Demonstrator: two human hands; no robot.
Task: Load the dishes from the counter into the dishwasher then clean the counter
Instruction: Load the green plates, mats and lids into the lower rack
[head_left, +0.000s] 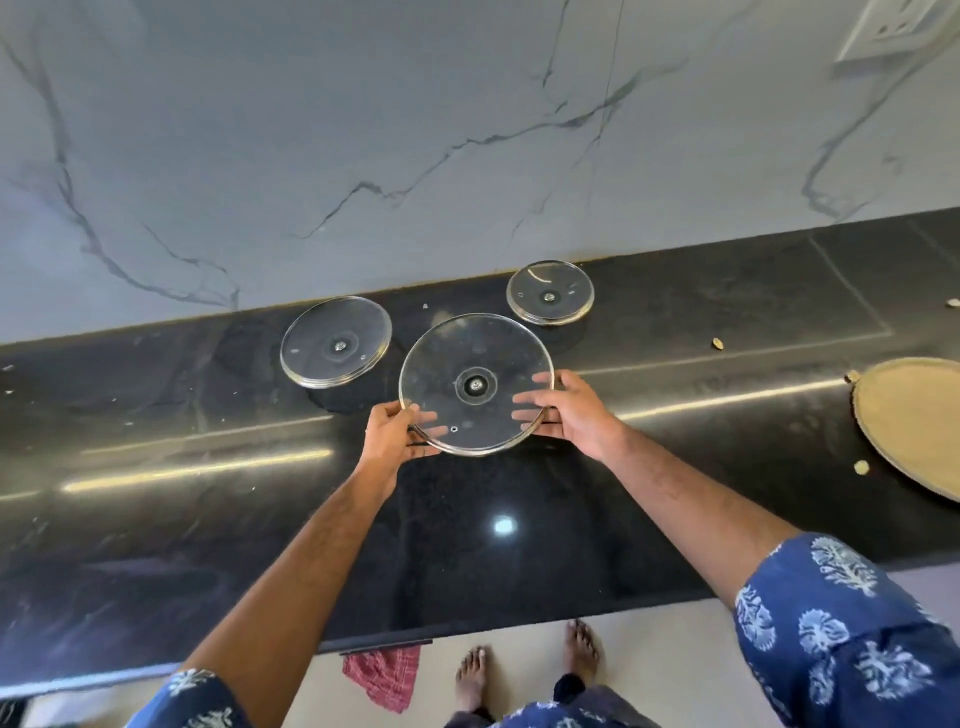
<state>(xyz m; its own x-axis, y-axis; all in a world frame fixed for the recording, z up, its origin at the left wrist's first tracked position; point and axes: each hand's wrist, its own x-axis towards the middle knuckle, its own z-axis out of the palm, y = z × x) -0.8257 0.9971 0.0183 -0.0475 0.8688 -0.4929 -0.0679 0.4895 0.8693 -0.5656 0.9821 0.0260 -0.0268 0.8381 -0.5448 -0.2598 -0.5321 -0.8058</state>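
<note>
Head view. A black stone counter (467, 545) runs beneath a veined marble wall (363, 130). Both hands hold the largest glass lid (475, 384) near the middle of the counter, roughly midway between its back and front edges. The left hand (392, 434) pinches the lid's near-left rim, thumb on top and fingertips visible through the glass below. The right hand (576, 413) clasps the near-right rim, its fingers spread apart under the pane and the thumb over the edge. Gripping at opposite rims probably steadies the wide, slippery disc, which lies with its centre screw facing up; whether it is clear of the counter cannot be told.

Two further lids wait toward the back edge: a medium glass lid (336, 341) to the left, just beside the held one, and a small glass lid (550, 292) to the right. A round tan board (919, 426) lies at the counter's right end, with crumbs (718, 343) scattered near it, which the cleaning step would address. A red checked cloth (384, 675) hangs below the front edge. The dishwasher is not in view.
</note>
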